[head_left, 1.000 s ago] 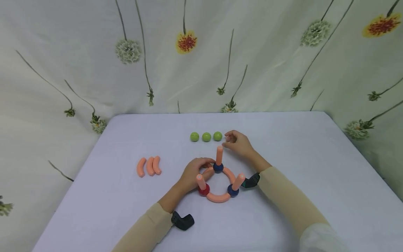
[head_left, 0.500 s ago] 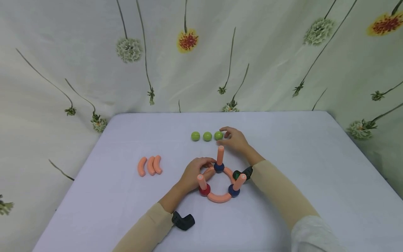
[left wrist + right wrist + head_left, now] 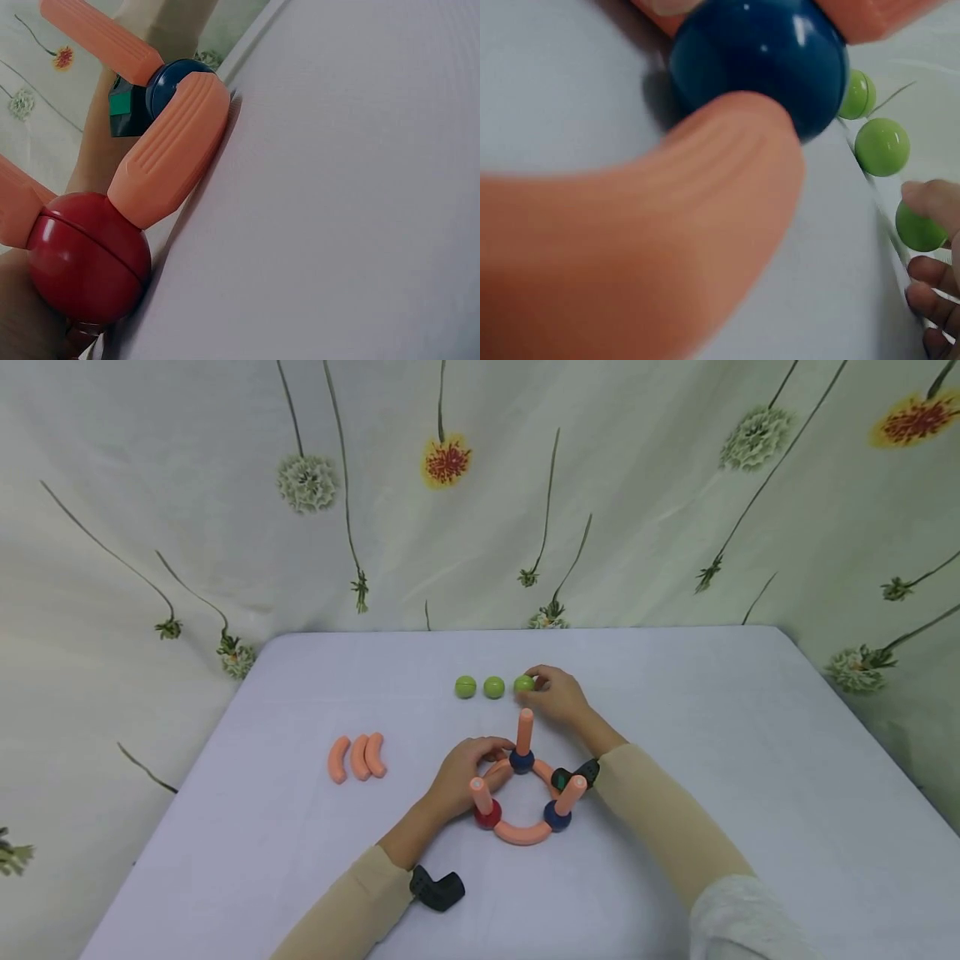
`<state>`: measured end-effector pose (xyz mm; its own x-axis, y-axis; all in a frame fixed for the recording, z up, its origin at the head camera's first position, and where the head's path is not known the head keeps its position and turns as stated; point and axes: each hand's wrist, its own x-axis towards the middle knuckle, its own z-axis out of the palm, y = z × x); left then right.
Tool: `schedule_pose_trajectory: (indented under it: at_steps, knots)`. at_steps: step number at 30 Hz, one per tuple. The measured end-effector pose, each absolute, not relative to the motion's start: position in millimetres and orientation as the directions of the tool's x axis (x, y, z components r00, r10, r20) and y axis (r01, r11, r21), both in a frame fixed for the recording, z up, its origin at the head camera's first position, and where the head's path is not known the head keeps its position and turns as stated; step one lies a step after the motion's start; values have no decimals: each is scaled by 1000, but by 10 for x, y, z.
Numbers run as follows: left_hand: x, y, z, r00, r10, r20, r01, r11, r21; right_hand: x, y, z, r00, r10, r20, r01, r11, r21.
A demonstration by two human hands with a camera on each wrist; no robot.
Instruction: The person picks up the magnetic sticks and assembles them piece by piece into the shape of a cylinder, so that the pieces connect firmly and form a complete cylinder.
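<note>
My right hand (image 3: 561, 697) pinches the rightmost green ball (image 3: 522, 683) between thumb and fingers, at the right end of a short row of green balls. In the right wrist view, the thumb lies on that ball (image 3: 919, 227). Nearer to me lies a ring of curved orange rods (image 3: 522, 834) joined by a red ball (image 3: 487, 815) and two dark blue balls (image 3: 521, 762). A straight orange rod (image 3: 525, 731) rises from each joining ball. My left hand (image 3: 456, 778) holds the ring's left side, its fingers around a curved rod between the red ball and the far blue ball.
Two other green balls (image 3: 493, 687) stand left of the pinched one. Three loose curved orange rods (image 3: 360, 757) lie on the left of the white table (image 3: 675, 710). A cloth with printed flowers (image 3: 637, 485) hangs behind the table's far edge.
My right hand has moved left to the rightmost green ball and closed its fingers on it. The ball has shifted slightly right. My left hand has stayed on the ring.
</note>
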<state>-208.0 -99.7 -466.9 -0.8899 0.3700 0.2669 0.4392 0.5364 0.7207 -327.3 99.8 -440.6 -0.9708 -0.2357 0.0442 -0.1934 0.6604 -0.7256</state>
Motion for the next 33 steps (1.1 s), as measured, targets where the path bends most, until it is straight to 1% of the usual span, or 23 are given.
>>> schedule_pose_trajectory:
  at_steps: [7, 11, 15, 19, 21, 24, 27, 33]
  knots:
    - [-2077, -999, -4666, -894, 366, 260, 432, 548, 716, -3110, 1087, -4367, -980, -187, 64, -155, 525, -837]
    - [-2090, -1006, -4683, -896, 364, 255, 429, 560, 709, -2987, 1108, -4296, -976, -208, 67, -159, 465, -871]
    - [-2094, -1010, -4687, -892, 367, 262, 436, 554, 709, -2852, 1107, -4195, -962, -252, 104, -201, 400, -894]
    - [-2094, -1009, -4690, -888, 375, 267, 445, 553, 705, -2737, 1108, -4098, -949, -275, 156, -235, 284, -929]
    - [-2087, -1008, -4684, -886, 377, 269, 448, 550, 705, -2692, 1109, -4058, -946, -277, 166, -230, 217, -949]
    - [-2087, -1006, -4682, -888, 376, 265, 443, 551, 707, -2628, 1120, -3998, -941, -285, 182, -233, 156, -960]
    - [-2086, -1005, -4675, -891, 376, 253, 435, 549, 714, -2558, 1130, -3940, -935, -291, 204, -250, 131, -959]
    - [-2089, -1007, -4678, -889, 377, 259, 439, 542, 717, -2466, 1121, -3891, -897, -322, 302, -336, 54, -940]
